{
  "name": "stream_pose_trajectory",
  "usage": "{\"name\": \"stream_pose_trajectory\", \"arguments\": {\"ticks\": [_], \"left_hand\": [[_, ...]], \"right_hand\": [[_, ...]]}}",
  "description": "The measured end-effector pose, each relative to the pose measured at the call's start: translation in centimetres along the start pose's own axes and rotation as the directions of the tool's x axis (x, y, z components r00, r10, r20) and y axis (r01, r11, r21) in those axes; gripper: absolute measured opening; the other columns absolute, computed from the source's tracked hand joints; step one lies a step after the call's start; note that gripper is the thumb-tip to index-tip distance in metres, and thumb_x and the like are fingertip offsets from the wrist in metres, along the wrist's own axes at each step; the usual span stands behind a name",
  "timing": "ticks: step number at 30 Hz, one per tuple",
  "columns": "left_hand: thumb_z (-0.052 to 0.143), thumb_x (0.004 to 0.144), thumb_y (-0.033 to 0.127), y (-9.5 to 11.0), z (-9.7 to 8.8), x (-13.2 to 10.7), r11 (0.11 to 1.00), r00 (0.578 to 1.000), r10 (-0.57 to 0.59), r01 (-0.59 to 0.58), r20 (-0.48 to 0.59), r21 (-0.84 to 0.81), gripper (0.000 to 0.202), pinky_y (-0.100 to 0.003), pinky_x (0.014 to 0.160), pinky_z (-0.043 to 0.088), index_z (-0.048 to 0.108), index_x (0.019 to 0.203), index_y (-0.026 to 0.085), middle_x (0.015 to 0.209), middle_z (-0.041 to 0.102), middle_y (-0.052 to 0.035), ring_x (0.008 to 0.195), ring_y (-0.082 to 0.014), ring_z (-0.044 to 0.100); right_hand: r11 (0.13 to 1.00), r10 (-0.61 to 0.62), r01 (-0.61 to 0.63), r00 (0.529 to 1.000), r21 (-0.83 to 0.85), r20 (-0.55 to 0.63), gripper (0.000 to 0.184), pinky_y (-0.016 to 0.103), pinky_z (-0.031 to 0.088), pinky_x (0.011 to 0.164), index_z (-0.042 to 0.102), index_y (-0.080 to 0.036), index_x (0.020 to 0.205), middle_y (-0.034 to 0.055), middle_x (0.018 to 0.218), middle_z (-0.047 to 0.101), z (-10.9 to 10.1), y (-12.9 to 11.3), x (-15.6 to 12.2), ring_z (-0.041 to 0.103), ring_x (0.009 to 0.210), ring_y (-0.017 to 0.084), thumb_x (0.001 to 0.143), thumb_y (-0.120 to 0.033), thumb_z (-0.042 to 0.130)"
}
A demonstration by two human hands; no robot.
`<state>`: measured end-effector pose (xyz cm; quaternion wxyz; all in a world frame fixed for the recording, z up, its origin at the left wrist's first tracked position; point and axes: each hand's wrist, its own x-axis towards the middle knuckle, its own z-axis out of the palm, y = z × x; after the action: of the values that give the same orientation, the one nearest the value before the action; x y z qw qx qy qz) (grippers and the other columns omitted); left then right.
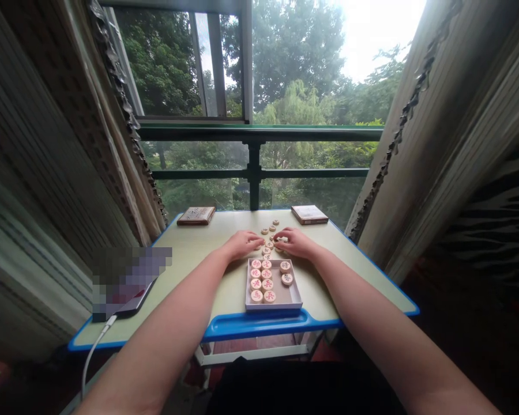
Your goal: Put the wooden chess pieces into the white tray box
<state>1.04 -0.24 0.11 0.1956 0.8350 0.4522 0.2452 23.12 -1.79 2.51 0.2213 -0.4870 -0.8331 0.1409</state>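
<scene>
My left hand (244, 244) is over the table with its fingers stretched toward a loose group of round wooden Chinese chess pieces (266, 251); its fingertips meet the edge of the group. Opposite it, my right hand (297, 242) has its fingers bent down, with thumb and fingertips around a piece partly hidden under them. Just in front of both hands lies a shallow white open box (293, 297). Red-marked pieces (267, 284) fill two columns at its left side, and two dark-marked pieces (287, 279) lie at its right.
A few more loose pieces (275, 222) trail toward the back of the blue-edged table (363, 276). Flat boxes stand at the back left (196, 215) and back right (309, 214). A blurred-out device (130, 282) with a white cable (96, 340) is at the left edge.
</scene>
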Motion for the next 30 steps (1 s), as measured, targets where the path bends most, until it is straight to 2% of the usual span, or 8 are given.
{"name": "stream_pose_trajectory", "arguments": {"ticks": [5, 10, 14, 16, 20, 22, 25, 30], "left_hand": [[0.05, 0.08, 0.042, 0.3, 0.1, -0.1, 1.0, 0.999, 0.007, -0.008, -0.036, -0.022, 0.036, -0.028, 0.091, 0.044, 0.071, 0.099, 0.019, 0.106, 0.068, -0.0047, 0.098, -0.0202, 0.06], [0.055, 0.076, 0.033, 0.8, 0.1, -0.3, 0.996, 0.997, -0.068, 0.066, -0.031, -0.052, 0.028, -0.028, 0.091, 0.044, 0.072, 0.094, 0.019, 0.105, 0.069, -0.0042, 0.099, -0.0199, 0.061], [0.057, 0.075, 0.031, 0.9, 0.1, -0.5, 0.996, 0.995, -0.085, 0.084, -0.047, -0.018, 0.027, -0.029, 0.089, 0.045, 0.071, 0.095, 0.02, 0.103, 0.069, -0.0041, 0.096, -0.0198, 0.061], [0.056, 0.075, 0.029, 0.9, 0.1, -0.6, 0.996, 0.994, -0.09, 0.09, -0.06, 0.007, 0.026, -0.029, 0.087, 0.045, 0.071, 0.094, 0.02, 0.101, 0.07, -0.0039, 0.095, -0.0199, 0.061], [0.056, 0.075, 0.027, 1.1, -0.1, -0.5, 0.994, 0.993, -0.095, 0.098, -0.066, 0.045, 0.023, -0.029, 0.086, 0.046, 0.071, 0.09, 0.02, 0.096, 0.071, -0.0038, 0.091, -0.02, 0.062], [0.057, 0.074, 0.028, 1.1, -0.1, -0.5, 0.994, 0.993, -0.097, 0.1, -0.067, 0.039, 0.021, -0.028, 0.084, 0.046, 0.072, 0.088, 0.02, 0.095, 0.071, -0.0034, 0.09, -0.0193, 0.062], [0.059, 0.074, 0.03, 1.1, -0.1, -0.5, 0.995, 0.993, -0.094, 0.097, -0.077, 0.033, 0.02, -0.027, 0.082, 0.047, 0.071, 0.087, 0.021, 0.093, 0.071, -0.0031, 0.089, -0.0189, 0.063], [0.058, 0.074, 0.03, 1.2, -0.2, -0.6, 0.993, 0.992, -0.105, 0.108, -0.069, 0.053, 0.02, -0.027, 0.083, 0.047, 0.071, 0.087, 0.021, 0.094, 0.071, -0.0029, 0.088, -0.0189, 0.063]], "right_hand": [[0.998, -0.027, 0.023, 0.998, -0.066, -0.061, 0.018, 0.028, 0.042, 0.08, 0.071, -0.019, 0.086, 0.0068, 0.097, 0.064, 0.6, 0.0, 0.8, 0.057, 0.083, 0.016, 0.078, -0.03, 0.06], [0.972, 0.139, -0.159, 0.983, -0.171, -0.12, 0.022, 0.026, 0.041, 0.067, 0.071, -0.018, 0.081, 0.0075, 0.087, 0.068, 0.3, 0.7, 1.0, 0.059, 0.077, 0.017, 0.078, -0.036, 0.059], [0.965, 0.185, -0.203, 0.976, -0.164, -0.117, 0.021, 0.024, 0.04, 0.063, 0.07, -0.018, 0.079, 0.0067, 0.082, 0.069, 0.3, 1.1, 0.9, 0.059, 0.073, 0.017, 0.078, -0.036, 0.059], [0.966, 0.192, -0.209, 0.974, -0.151, -0.119, 0.02, 0.024, 0.041, 0.064, 0.069, -0.018, 0.082, 0.0063, 0.084, 0.069, 0.4, 1.0, 0.9, 0.06, 0.075, 0.017, 0.078, -0.035, 0.058], [0.981, 0.147, -0.161, 0.981, -0.111, -0.125, 0.023, 0.024, 0.042, 0.077, 0.068, -0.018, 0.096, 0.007, 0.102, 0.066, 0.5, 0.4, 0.7, 0.059, 0.088, 0.016, 0.081, -0.029, 0.056], [0.987, 0.127, -0.135, 0.987, -0.086, -0.102, 0.022, 0.023, 0.043, 0.079, 0.069, -0.019, 0.097, 0.0066, 0.106, 0.065, 0.5, 0.1, 0.6, 0.059, 0.087, 0.015, 0.08, -0.027, 0.057], [0.988, 0.141, -0.144, 0.988, -0.051, -0.065, 0.02, 0.023, 0.045, 0.076, 0.07, -0.019, 0.093, 0.0067, 0.1, 0.066, 0.5, -0.3, 0.6, 0.061, 0.082, 0.015, 0.075, -0.022, 0.061], [0.973, 0.231, -0.23, 0.971, 0.026, -0.06, 0.028, 0.023, 0.046, 0.071, 0.066, -0.013, 0.103, 0.0085, 0.095, 0.069, 0.1, 0.0, 0.5, 0.062, 0.081, 0.016, 0.076, -0.018, 0.06]]}}
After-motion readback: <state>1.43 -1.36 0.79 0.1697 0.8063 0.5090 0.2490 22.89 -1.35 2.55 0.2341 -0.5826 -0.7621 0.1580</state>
